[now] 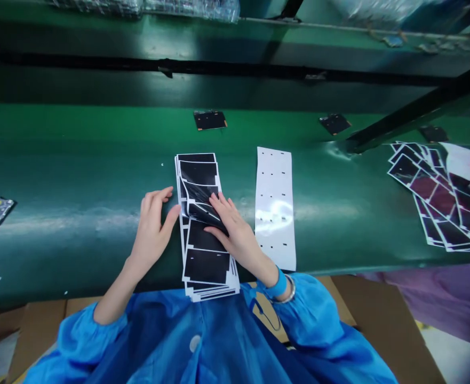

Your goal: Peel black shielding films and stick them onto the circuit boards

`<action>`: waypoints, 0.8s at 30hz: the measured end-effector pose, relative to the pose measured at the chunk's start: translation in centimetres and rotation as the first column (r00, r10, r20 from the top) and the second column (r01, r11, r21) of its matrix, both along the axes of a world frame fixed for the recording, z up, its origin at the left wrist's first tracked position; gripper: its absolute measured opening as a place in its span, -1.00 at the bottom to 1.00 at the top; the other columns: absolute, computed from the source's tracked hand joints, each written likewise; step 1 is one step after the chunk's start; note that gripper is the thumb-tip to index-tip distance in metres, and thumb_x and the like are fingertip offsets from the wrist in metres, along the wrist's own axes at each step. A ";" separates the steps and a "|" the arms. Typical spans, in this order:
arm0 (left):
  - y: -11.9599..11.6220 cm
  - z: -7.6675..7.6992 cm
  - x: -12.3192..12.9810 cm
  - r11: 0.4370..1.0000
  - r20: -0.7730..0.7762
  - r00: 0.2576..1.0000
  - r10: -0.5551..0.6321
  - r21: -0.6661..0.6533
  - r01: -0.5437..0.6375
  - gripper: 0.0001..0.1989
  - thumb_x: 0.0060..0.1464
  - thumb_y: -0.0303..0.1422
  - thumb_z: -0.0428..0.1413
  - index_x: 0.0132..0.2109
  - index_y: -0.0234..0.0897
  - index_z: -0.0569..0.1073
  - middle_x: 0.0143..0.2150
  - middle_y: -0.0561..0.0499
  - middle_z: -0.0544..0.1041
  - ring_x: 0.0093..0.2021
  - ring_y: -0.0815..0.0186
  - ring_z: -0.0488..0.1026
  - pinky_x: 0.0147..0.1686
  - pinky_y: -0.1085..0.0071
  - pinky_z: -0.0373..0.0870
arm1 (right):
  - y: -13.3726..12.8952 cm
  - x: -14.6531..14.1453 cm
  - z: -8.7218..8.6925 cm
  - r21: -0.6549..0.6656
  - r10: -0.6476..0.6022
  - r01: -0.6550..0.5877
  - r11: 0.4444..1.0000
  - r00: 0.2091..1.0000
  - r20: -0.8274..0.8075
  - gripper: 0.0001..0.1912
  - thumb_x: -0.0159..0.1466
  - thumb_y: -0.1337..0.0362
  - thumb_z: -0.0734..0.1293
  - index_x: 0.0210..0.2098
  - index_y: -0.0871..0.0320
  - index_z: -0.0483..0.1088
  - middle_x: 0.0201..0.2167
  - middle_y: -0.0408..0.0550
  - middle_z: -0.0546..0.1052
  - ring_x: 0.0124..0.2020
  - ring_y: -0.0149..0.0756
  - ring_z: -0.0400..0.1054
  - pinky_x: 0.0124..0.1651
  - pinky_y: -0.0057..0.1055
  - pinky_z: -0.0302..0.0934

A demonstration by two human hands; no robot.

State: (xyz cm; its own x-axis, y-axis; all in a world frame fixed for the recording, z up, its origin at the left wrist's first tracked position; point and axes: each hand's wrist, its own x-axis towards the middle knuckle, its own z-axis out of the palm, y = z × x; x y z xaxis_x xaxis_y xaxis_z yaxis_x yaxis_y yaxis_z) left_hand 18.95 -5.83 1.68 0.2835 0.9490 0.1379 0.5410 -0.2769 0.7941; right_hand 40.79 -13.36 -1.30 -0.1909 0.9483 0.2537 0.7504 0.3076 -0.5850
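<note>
Two open grips, left hand [152, 232] beside, right hand [235, 224] flat on glossy black film sheets [206, 266]

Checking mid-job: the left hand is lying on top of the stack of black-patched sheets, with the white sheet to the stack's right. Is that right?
Not quite. The head view shows the right hand on the stack of black-patched sheets; the left hand is beside the stack, at its edge. The white sheet is to the stack's right, as you said.

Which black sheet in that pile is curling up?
The sheet under the right hand, in the middle of the pile: it bends up in a curve, while the sheets nearer the person lie flat.
</note>
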 end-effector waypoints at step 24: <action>-3.4 4.0 3.5 0.971 0.262 0.952 -0.159 0.218 0.102 -0.92 0.26 -0.48 0.21 -0.22 -0.21 0.51 -0.34 0.09 0.47 -0.37 0.42 0.40 -0.36 0.47 0.40 | 3.2 1.3 11.3 0.491 0.256 -0.351 0.798 0.934 0.251 -0.88 0.39 0.48 0.34 -0.17 0.32 0.55 -0.26 0.11 0.71 -0.17 -0.21 0.63 0.20 -0.07 0.51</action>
